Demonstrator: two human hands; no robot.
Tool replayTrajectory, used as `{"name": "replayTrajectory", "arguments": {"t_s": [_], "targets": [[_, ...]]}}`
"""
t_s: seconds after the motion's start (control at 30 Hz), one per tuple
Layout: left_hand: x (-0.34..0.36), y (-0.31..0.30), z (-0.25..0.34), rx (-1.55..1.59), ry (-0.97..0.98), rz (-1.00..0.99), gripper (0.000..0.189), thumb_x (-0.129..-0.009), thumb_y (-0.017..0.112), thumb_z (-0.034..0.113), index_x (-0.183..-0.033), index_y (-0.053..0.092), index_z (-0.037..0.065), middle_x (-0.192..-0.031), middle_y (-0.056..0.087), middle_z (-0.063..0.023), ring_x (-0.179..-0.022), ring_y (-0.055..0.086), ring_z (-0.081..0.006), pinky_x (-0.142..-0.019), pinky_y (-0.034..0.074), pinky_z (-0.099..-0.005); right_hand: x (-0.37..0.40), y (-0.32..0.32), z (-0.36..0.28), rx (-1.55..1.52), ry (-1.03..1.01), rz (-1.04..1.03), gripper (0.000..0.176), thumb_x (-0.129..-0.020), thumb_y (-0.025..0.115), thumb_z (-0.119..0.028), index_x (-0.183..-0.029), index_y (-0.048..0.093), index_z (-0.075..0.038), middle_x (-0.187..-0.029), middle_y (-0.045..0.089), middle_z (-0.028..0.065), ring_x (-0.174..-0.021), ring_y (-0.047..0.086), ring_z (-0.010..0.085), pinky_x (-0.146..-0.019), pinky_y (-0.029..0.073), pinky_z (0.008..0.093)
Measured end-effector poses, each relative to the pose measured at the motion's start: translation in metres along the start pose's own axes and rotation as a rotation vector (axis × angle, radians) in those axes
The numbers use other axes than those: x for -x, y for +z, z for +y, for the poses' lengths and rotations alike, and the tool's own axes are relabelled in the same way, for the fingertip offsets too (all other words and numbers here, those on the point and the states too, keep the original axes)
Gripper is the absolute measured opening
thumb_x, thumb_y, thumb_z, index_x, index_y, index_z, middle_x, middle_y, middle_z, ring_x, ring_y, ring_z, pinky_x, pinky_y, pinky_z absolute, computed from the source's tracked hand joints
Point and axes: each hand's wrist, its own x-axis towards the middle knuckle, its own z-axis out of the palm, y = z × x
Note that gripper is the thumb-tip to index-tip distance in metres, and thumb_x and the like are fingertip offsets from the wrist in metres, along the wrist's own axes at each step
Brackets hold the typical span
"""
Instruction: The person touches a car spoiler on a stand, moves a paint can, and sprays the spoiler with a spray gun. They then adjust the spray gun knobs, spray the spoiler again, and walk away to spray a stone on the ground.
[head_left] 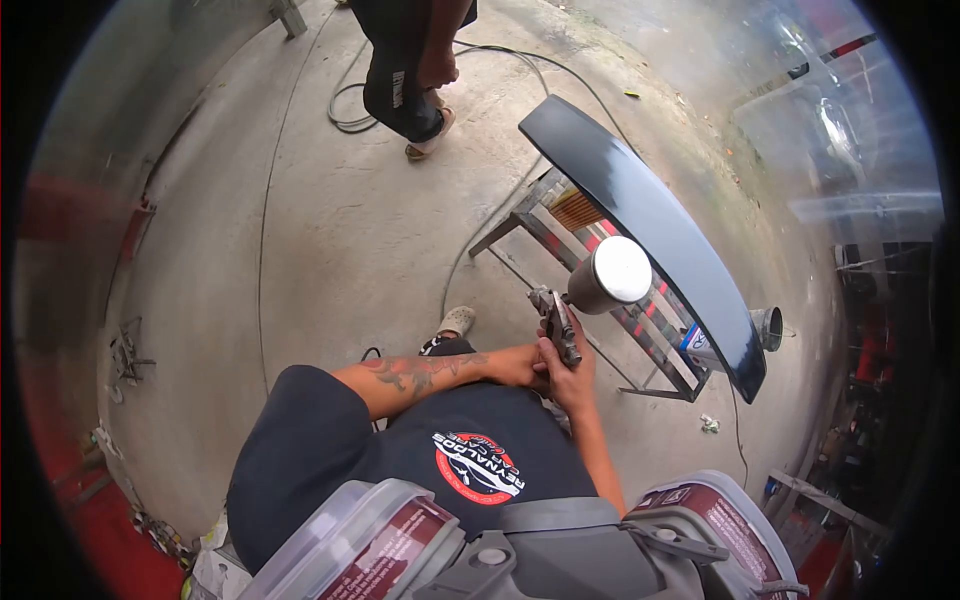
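Observation:
A metal spray gun [556, 325] with a dark cup and round white lid [622, 270] is held in front of my body. My right hand [570, 375] is wrapped round its grip. Close against it, my left hand [522, 366] reaches in from the tattooed forearm; its fingers are mostly hidden behind the right hand. Beyond the cup, a long glossy dark panel [650, 220] lies on a metal stand [530, 222].
Another person [405, 70] stands on the concrete floor ahead. Hoses [352, 108] run across the floor. A metal can [768, 328] is beside the panel's near end. Plastic sheeting [840, 130] hangs at the right. A respirator [560, 545] shows at the bottom.

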Motion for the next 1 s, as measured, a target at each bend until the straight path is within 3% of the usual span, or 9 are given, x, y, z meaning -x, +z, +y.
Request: {"name": "replayTrajectory", "arguments": {"t_s": [0.1,0.17,0.27,0.37,0.5,0.57,0.67,0.9,1.0], "targets": [[-0.011,0.003,-0.041,0.036,0.032,-0.045,0.036,-0.086,0.069,0.015,-0.117,0.060,0.000,-0.106,0.067,-0.0119,-0.100,0.060,-0.0202,-0.087,0.049,-0.0342,-0.001,0.001,0.000,-0.018,0.022,-0.017,0.061,-0.094,0.066,-0.008,-0.149,0.042,-0.011,-0.112,0.064,0.0065,-0.094,0.062,0.0126,-0.066,0.058,0.0263],[-0.012,0.005,-0.044,0.040,0.073,-0.007,0.030,-0.085,0.070,0.012,-0.111,0.061,0.000,-0.099,0.066,-0.0088,-0.094,0.060,-0.0174,-0.082,0.049,-0.0327,-0.003,0.002,0.001,-0.019,0.000,-0.007,0.061,-0.093,0.066,-0.006,-0.149,0.042,-0.008,-0.109,0.065,0.0081,-0.087,0.063,0.0124,-0.063,0.057,0.0246],[-0.007,0.004,-0.032,0.071,0.089,0.023,0.018,-0.084,0.070,0.009,-0.098,0.061,0.001,-0.086,0.063,-0.0041,-0.083,0.058,-0.0133,-0.072,0.048,-0.0304,-0.003,0.006,-0.007,0.010,-0.013,-0.028,0.060,-0.094,0.062,-0.003,-0.149,0.038,-0.003,-0.108,0.064,0.0114,-0.092,0.065,0.0163,-0.060,0.057,0.0249],[-0.005,0.001,-0.031,0.113,0.089,0.041,0.012,-0.084,0.070,0.005,-0.084,0.059,0.002,-0.074,0.059,-0.0005,-0.074,0.055,-0.0103,-0.065,0.045,-0.0282,-0.008,0.004,0.005,0.014,-0.059,-0.021,0.058,-0.091,0.063,0.002,-0.146,0.044,-0.006,-0.103,0.065,0.0091,-0.067,0.058,0.0088,-0.053,0.049,0.0224],[-0.001,-0.003,-0.022,0.235,0.078,0.043,0.016,-0.084,0.070,0.004,-0.073,0.058,0.002,-0.066,0.056,0.0012,-0.068,0.054,-0.0081,-0.062,0.043,-0.0281,-0.009,0.013,-0.007,0.017,-0.069,0.009,0.058,-0.090,0.061,0.005,-0.145,0.044,-0.006,-0.104,0.064,0.0086,-0.065,0.056,0.0073,-0.053,0.047,0.0221],[0.005,-0.004,-0.010,0.244,0.038,0.077,0.017,-0.084,0.071,0.005,-0.072,0.059,0.002,-0.066,0.059,0.0006,-0.067,0.054,-0.0082,-0.061,0.044,-0.0289,-0.010,0.018,-0.013,0.022,-0.079,0.037,0.059,-0.090,0.061,0.005,-0.145,0.044,-0.006,-0.104,0.064,0.0086,-0.066,0.056,0.0070,-0.055,0.047,0.0218],[0.016,-0.011,0.013,0.174,0.003,0.118,0.013,-0.084,0.073,0.009,-0.077,0.067,0.000,-0.070,0.067,-0.0026,-0.066,0.056,-0.0087,-0.061,0.045,-0.0304,-0.014,0.018,-0.013,0.055,-0.071,0.083,0.061,-0.090,0.063,0.000,-0.147,0.041,-0.005,-0.105,0.063,0.0097,-0.080,0.062,0.0124,-0.055,0.052,0.0222],[0.021,-0.019,0.021,0.161,-0.020,0.111,0.014,-0.084,0.073,0.012,-0.083,0.071,-0.002,-0.068,0.067,-0.0053,-0.064,0.058,-0.0114,-0.062,0.045,-0.0315,-0.021,0.022,-0.005,0.116,-0.148,0.149,0.060,-0.090,0.062,0.001,-0.146,0.042,-0.005,-0.105,0.063,0.0092,-0.077,0.062,0.0114,-0.055,0.052,0.0221],[0.017,-0.017,0.003,0.190,0.006,0.105,0.011,-0.084,0.073,0.010,-0.082,0.069,-0.001,-0.072,0.068,-0.0031,-0.066,0.058,-0.0107,-0.063,0.046,-0.0310,-0.020,0.021,-0.007,0.081,-0.082,0.111,0.059,-0.088,0.062,0.005,-0.144,0.046,-0.005,-0.104,0.065,0.0076,-0.091,0.062,0.0126,-0.078,0.052,0.0256]]}}
